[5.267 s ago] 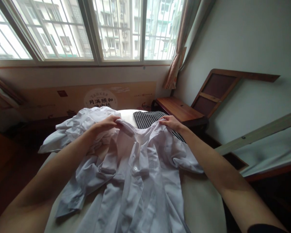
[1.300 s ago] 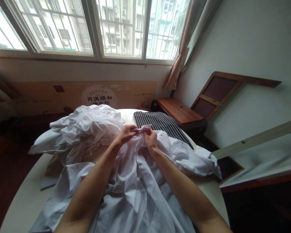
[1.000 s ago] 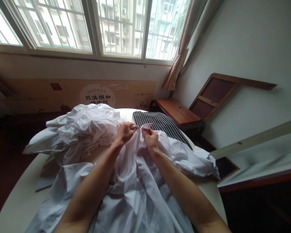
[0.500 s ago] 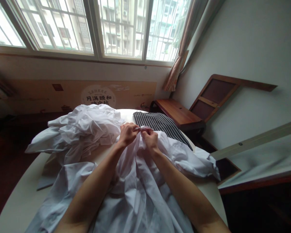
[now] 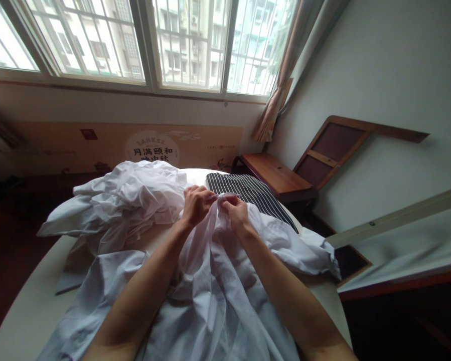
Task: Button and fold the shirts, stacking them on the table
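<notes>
A white long-sleeved shirt [image 5: 210, 306] lies spread across the round table, with one sleeve out to the right and another part out to the left. My left hand [image 5: 197, 204] pinches the shirt's collar area at its far end. Close beside it, my right hand [image 5: 236, 211] grips the same gathered edge, thumb and fingers closed on the fabric. Folds run down from between my hands towards me. Exactly how the fingertips hold the edge is too small to make out.
A heap of crumpled white clothes [image 5: 135, 193] sits at the table's far left. Black-and-white striped cloth [image 5: 253, 193] lies beyond my right hand. The white table [image 5: 33, 296] curves away at left. A wooden bench [image 5: 274, 173] stands behind, near the barred window [image 5: 187, 47].
My hands have shifted slightly along the collar edge. My right hand has moved a little to the right and up, and more of the edge shows above it.
</notes>
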The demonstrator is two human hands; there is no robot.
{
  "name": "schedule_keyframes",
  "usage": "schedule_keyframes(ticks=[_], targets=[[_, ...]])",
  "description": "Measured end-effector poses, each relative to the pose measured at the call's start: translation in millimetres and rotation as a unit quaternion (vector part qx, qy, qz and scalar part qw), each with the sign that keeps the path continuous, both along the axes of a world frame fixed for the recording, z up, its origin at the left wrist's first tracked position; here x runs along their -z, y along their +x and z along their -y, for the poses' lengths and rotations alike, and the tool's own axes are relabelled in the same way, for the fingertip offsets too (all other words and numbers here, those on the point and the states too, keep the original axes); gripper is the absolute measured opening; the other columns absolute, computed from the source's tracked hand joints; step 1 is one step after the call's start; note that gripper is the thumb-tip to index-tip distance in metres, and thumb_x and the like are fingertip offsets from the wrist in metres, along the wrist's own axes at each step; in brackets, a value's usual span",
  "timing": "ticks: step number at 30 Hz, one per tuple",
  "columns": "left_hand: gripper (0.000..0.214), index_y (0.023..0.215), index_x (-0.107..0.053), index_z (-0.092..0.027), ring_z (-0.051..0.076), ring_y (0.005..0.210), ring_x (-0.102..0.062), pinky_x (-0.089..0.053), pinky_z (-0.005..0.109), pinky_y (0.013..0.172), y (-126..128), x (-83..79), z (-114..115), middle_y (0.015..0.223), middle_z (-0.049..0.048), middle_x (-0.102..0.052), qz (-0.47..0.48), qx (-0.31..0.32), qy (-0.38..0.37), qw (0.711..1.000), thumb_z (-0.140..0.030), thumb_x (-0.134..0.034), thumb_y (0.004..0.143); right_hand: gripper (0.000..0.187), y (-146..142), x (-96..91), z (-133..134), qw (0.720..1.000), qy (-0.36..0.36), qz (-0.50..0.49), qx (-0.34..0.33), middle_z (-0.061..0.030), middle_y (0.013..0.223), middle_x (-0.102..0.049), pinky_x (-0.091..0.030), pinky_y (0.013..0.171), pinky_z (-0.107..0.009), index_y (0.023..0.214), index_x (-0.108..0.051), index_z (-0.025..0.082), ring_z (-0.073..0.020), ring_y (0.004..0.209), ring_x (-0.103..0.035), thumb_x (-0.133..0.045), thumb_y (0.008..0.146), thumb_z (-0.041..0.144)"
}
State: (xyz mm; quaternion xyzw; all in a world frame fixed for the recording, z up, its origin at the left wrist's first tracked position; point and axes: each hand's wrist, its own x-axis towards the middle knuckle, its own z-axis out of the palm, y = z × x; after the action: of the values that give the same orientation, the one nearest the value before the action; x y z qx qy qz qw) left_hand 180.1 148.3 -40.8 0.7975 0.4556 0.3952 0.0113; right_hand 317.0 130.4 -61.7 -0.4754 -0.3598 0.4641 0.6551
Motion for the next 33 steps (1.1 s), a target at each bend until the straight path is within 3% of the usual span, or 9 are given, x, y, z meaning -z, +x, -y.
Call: schedule_keyframes(ticks=[6,12,17,27,33], targets=[[0.017,0.083,-0.071,-0.024,0.021,0.091,-0.053,-0.024,0.043,0.098,0.2,-0.7,3.5,0.082,0.0032,-0.065,-0.035,0.017,0.068,0.997,-0.03,-0.056,0.087,0.016,1.9,-3.7,3.1,0.998,0.025,0.058,-0.03,0.0002,0.07,-0.068,-0.048,0.066,-0.027,0.072,-0.068,0.018,-0.0153,0.068,-0.062,-0.064,0.057,0.022],[0.018,0.081,-0.07,-0.025,0.02,0.09,-0.053,-0.024,0.043,0.099,-1.1,1.2,2.3,0.08,0.002,-0.065,-0.035,0.022,0.093,0.995,-0.032,-0.055,0.088,0.015,12.7,-7.0,1.5,0.994,-0.016,0.021,-0.107,-0.002,0.066,-0.067,-0.051,0.062,-0.029,0.07,-0.066,0.018,-0.0154,0.061,-0.061,-0.053,0.065,0.023],[0.019,0.08,-0.07,-0.024,0.019,0.086,-0.053,-0.027,0.04,0.096,0.2,3.9,0.2,0.079,0.0018,-0.065,-0.006,0.023,0.09,0.996,-0.035,-0.056,0.087,0.014,17.3,-8.4,-0.7,0.989,0.013,0.012,-0.145,0.0018,0.068,-0.067,-0.052,0.066,-0.028,0.073,-0.069,0.019,-0.0131,0.062,-0.061,-0.063,0.06,0.021],[0.017,0.079,-0.07,-0.025,0.018,0.085,-0.054,-0.03,0.038,0.093,-1.8,8.2,-4.1,0.077,0.0011,-0.065,0.047,0.038,0.121,0.991,-0.037,-0.06,0.085,0.022,15.9,-9.0,2.0,0.988,0.087,0.058,-0.117,-0.0012,0.072,-0.069,-0.052,0.063,-0.029,0.078,-0.072,0.018,-0.0147,0.062,-0.061,-0.074,0.062,0.032],[0.016,0.081,-0.07,-0.025,0.018,0.089,-0.053,-0.029,0.038,0.096,-2.4,4.9,1.2,0.079,0.0014,-0.066,0.041,0.042,0.132,0.99,-0.033,-0.057,0.087,0.015,9.9,-8.7,5.0,0.976,0.13,0.17,-0.035,-0.0036,0.078,-0.07,-0.052,0.068,-0.03,0.077,-0.071,0.018,-0.0178,0.071,-0.064,-0.066,0.068,0.029]])
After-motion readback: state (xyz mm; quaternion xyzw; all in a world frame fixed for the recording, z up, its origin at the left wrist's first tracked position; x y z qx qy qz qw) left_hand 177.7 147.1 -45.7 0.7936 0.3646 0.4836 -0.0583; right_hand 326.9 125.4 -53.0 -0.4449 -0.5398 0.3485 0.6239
